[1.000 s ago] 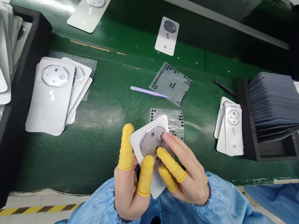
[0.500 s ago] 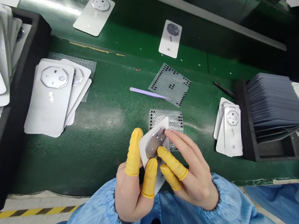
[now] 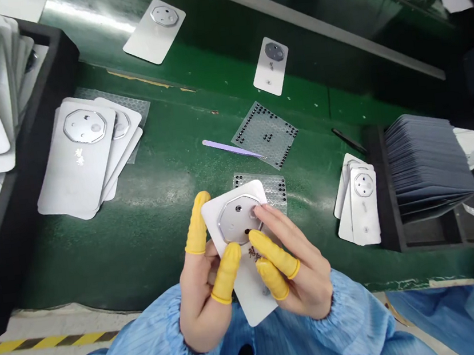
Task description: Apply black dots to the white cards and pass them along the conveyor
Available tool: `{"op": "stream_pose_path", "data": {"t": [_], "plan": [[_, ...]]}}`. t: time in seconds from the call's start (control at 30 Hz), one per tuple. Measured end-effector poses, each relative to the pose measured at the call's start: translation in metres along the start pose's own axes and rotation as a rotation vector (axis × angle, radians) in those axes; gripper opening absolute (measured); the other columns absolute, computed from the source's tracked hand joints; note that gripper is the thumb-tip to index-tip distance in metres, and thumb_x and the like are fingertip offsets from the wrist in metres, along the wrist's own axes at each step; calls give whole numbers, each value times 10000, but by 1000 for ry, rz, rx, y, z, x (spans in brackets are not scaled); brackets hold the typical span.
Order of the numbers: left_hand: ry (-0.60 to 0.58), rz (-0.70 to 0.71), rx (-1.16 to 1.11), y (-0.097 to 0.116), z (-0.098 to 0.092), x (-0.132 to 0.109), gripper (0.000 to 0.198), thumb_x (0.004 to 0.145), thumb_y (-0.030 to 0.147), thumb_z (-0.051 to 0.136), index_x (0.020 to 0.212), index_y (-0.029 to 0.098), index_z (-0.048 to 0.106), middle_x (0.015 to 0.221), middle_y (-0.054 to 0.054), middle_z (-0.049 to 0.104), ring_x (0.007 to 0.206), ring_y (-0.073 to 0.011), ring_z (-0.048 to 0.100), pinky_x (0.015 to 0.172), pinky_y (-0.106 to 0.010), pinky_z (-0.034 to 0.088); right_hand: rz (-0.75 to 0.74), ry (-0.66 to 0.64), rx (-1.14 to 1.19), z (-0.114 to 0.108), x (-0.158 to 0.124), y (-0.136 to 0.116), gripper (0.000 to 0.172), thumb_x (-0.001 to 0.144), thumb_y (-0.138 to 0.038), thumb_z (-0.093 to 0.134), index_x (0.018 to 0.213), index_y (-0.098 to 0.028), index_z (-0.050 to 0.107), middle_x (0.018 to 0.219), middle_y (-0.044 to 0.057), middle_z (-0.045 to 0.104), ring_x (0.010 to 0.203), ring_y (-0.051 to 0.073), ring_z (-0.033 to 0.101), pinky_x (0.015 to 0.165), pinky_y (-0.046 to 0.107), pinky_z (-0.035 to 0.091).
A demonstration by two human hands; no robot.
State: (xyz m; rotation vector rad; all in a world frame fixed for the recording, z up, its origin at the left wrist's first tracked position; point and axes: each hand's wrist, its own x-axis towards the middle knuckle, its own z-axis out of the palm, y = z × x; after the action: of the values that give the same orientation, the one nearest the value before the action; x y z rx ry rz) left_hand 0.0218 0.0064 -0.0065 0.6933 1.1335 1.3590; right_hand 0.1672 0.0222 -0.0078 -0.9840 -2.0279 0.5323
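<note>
My left hand (image 3: 209, 284), with yellow finger cots on thumb and index, grips a white phone back cover (image 3: 255, 290) by its left edge. The cover has an octagonal silver camera area with round holes, and small lettering below. My right hand (image 3: 295, 262) is over the cover's right side, its yellow-cotted thumb and index bent close together. At the index tip shows a small black dot (image 3: 247, 231), by the camera area's lower edge. The bare fingers lie near the upper right edge. Behind the cover is a clear sheet with black dots (image 3: 273, 187), partly hidden.
Purple tweezers (image 3: 231, 148) touch a second dotted sheet (image 3: 264, 134). Stacked covers (image 3: 73, 180) lie left, beside a black tray (image 3: 60, 55) of covers. At right are more covers (image 3: 364, 208) and a black box (image 3: 432, 237) with dark grey sheets. Single covers (image 3: 154, 35) lie at the back.
The cover has turned from steeply tilted to facing me, so its camera area and lettering show. My left hand has shifted slightly up and left, and the black dot has come into sight.
</note>
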Motion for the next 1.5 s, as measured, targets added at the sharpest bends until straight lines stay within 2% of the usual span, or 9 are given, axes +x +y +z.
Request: {"op": "stream_pose_path", "data": {"t": [0.17,0.37,0.53,0.7,0.83,0.97,1.07,1.33,1.5], "plan": [[24,-134,-104,11,4,-1,676,887,173,610,1469,373,331,1217,-11,701,1093,-263,670,869,-315,596,88,92,99,-1,-1,-4,457,857,-81,548,1304,-181,560,1429,84,504,1275,296,531,1029,544,509],[48,-294,-182,18,11,2,664,852,206,655,1449,309,384,1134,-53,736,943,-258,730,745,-298,626,413,293,239,10,-11,-3,589,789,-42,655,1311,-295,550,1365,47,572,1168,257,625,928,429,599],[26,-245,-76,12,3,11,567,759,194,760,1286,240,555,952,-45,782,804,-227,754,631,-231,621,357,321,177,16,-16,-7,552,781,-61,683,1275,-290,587,1299,24,627,1071,215,681,776,286,653],[-32,-236,-58,10,-4,18,406,685,177,817,1053,215,653,780,-8,781,593,-168,735,540,-190,604,319,297,135,17,-16,-11,557,800,-62,663,1301,-284,564,1311,32,615,1052,226,691,847,357,642],[-30,-236,-77,9,-3,22,365,704,198,805,1026,194,634,777,-21,778,602,-173,737,554,-208,612,318,314,134,22,-16,-8,564,797,-31,650,1294,-286,570,1317,30,611,1065,223,685,857,346,637],[-92,-346,-114,2,-8,29,403,696,203,813,1051,181,623,804,-40,782,648,-202,747,566,-244,619,378,357,267,28,-15,-2,537,795,-2,629,1237,-308,613,1323,19,607,1014,197,706,775,288,654],[-143,-408,-110,-3,-14,33,276,706,216,809,948,148,695,823,-59,784,695,-199,748,619,-236,618,406,386,301,31,-14,0,527,802,-6,626,1226,-319,620,1277,10,642,998,189,712,764,274,653],[-5,-264,-9,1,-10,28,233,643,216,843,839,145,739,763,-50,785,612,-181,732,573,-220,609,315,346,198,36,-19,-1,544,801,5,619,1243,-313,610,1284,27,637,1051,192,691,874,319,621],[28,-308,49,2,-11,32,323,598,264,868,849,130,716,748,-65,779,603,-206,730,537,-244,604,308,353,238,42,-20,3,520,818,-10,607,1248,-302,609,1309,40,619,1078,194,679,895,306,607]]}}
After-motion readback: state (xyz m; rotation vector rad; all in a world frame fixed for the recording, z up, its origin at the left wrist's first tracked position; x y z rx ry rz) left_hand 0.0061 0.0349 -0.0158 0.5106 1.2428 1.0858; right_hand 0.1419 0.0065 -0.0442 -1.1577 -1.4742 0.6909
